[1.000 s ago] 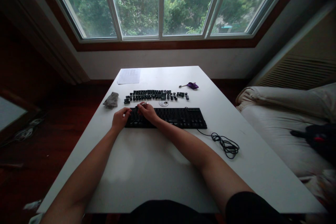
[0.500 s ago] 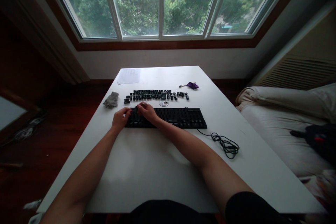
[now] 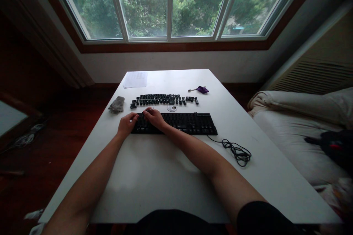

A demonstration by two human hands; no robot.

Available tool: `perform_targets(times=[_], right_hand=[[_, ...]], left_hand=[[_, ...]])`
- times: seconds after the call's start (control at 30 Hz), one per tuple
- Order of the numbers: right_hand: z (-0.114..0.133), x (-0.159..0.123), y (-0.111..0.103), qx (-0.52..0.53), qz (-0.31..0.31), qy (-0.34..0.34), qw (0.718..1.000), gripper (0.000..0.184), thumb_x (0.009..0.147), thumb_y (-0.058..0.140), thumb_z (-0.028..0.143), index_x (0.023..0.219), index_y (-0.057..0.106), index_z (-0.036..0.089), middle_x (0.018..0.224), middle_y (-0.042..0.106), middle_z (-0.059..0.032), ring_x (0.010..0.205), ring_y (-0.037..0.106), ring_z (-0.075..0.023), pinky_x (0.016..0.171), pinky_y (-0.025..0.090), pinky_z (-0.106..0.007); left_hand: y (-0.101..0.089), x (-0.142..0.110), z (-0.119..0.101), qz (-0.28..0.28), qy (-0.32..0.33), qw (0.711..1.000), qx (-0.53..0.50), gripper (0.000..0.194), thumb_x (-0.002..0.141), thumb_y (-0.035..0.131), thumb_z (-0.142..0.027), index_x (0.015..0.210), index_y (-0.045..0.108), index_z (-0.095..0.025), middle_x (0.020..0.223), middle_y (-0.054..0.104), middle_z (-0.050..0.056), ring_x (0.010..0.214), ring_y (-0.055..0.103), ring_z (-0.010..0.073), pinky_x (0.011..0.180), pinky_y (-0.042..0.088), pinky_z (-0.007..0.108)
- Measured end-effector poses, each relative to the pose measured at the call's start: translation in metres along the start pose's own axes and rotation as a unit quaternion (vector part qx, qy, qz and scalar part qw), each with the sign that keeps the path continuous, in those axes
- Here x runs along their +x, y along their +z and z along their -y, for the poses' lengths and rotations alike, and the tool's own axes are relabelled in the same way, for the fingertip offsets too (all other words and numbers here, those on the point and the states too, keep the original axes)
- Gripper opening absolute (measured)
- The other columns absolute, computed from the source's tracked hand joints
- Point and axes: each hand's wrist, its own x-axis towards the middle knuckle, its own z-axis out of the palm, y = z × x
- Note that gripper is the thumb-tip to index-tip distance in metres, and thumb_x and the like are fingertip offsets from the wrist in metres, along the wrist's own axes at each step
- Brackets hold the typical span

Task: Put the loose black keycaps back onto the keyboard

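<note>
A black keyboard point(image 3: 187, 123) lies across the white table point(image 3: 154, 176). My left hand point(image 3: 126, 124) rests curled on the keyboard's left end, its fingers bent over the edge. My right hand point(image 3: 154, 117) is closed on a thin metal tool point(image 3: 150, 109) over the keyboard's left part, close to the left hand. Rows of loose black keycaps point(image 3: 162, 100) lie just behind the keyboard. A small round ring point(image 3: 171, 108) sits between the keycaps and the keyboard.
The keyboard's coiled black cable point(image 3: 238, 152) lies to the right. A grey cloth point(image 3: 117, 105) is at the left, a sheet of paper point(image 3: 135, 79) at the far left, a purple item point(image 3: 202, 89) at the far right. A bed point(image 3: 300, 132) stands beside the table.
</note>
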Motion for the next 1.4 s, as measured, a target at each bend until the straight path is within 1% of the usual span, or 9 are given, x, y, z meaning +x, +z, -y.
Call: perform_targets(times=[0.2,0.37,0.6,0.77,0.93,1.13,1.4], right_hand=[[-0.0002,-0.0012,-0.0008,-0.035,0.010,-0.018,0.999,0.026,0.091,0.054,0.045,0.088,0.064,0.021,0.067,0.067,0.0023,0.061,0.062,-0.0128,0.062,0.045,-0.023],[0.0046,-0.0026,-0.0019,-0.054,0.012,-0.010,0.998,0.027,0.092,0.053,0.045,0.088,0.064,0.021,0.069,0.068,0.0018,0.063,0.062,-0.0128,0.064,0.045,-0.023],[0.0028,-0.0027,-0.0010,-0.046,0.014,-0.013,0.999,0.029,0.092,0.053,0.046,0.088,0.064,0.020,0.068,0.067,0.0020,0.062,0.062,-0.0126,0.064,0.045,-0.023],[0.0033,-0.0030,-0.0017,-0.045,0.014,-0.018,0.999,0.028,0.091,0.053,0.046,0.087,0.064,0.020,0.068,0.067,0.0018,0.061,0.061,-0.0126,0.064,0.045,-0.024],[0.0031,-0.0027,-0.0013,-0.046,0.016,-0.014,0.999,0.029,0.091,0.053,0.047,0.088,0.064,0.020,0.067,0.066,0.0022,0.061,0.061,-0.0126,0.063,0.044,-0.023],[0.0012,-0.0028,-0.0009,-0.064,0.014,-0.020,0.998,0.029,0.090,0.054,0.047,0.088,0.066,0.021,0.067,0.065,0.0023,0.065,0.060,-0.0131,0.063,0.043,-0.023],[0.0044,-0.0042,-0.0013,-0.090,0.019,-0.023,0.996,0.027,0.091,0.054,0.045,0.091,0.067,0.021,0.068,0.066,0.0022,0.067,0.060,-0.0133,0.064,0.042,-0.022]], left_hand=[[0.0005,0.0006,0.0016,0.005,-0.004,1.000,-0.003,0.030,0.092,0.048,-0.040,0.097,0.069,-0.020,0.093,0.073,0.004,0.081,0.064,0.0187,0.068,0.046,0.026],[-0.0004,0.0007,0.0004,0.009,-0.003,1.000,-0.006,0.030,0.092,0.049,-0.040,0.096,0.069,-0.020,0.093,0.073,0.004,0.081,0.064,0.0187,0.068,0.046,0.026],[-0.0005,0.0012,0.0000,0.008,-0.004,1.000,0.001,0.030,0.092,0.048,-0.040,0.096,0.069,-0.019,0.094,0.074,0.005,0.082,0.064,0.0194,0.070,0.047,0.027],[0.0000,0.0010,0.0013,0.009,-0.006,1.000,-0.001,0.030,0.092,0.048,-0.040,0.097,0.069,-0.019,0.094,0.073,0.005,0.082,0.064,0.0192,0.068,0.046,0.027],[0.0009,0.0012,0.0023,0.008,-0.007,1.000,0.002,0.030,0.092,0.049,-0.040,0.096,0.069,-0.020,0.093,0.073,0.004,0.081,0.064,0.0190,0.070,0.047,0.027],[0.0012,0.0014,0.0019,0.011,-0.005,1.000,-0.011,0.030,0.092,0.048,-0.041,0.096,0.069,-0.020,0.093,0.073,0.005,0.082,0.064,0.0189,0.067,0.047,0.026],[0.0010,0.0013,0.0013,0.009,-0.005,1.000,0.002,0.030,0.092,0.047,-0.041,0.095,0.069,-0.020,0.092,0.073,0.005,0.082,0.064,0.0191,0.070,0.048,0.027]])
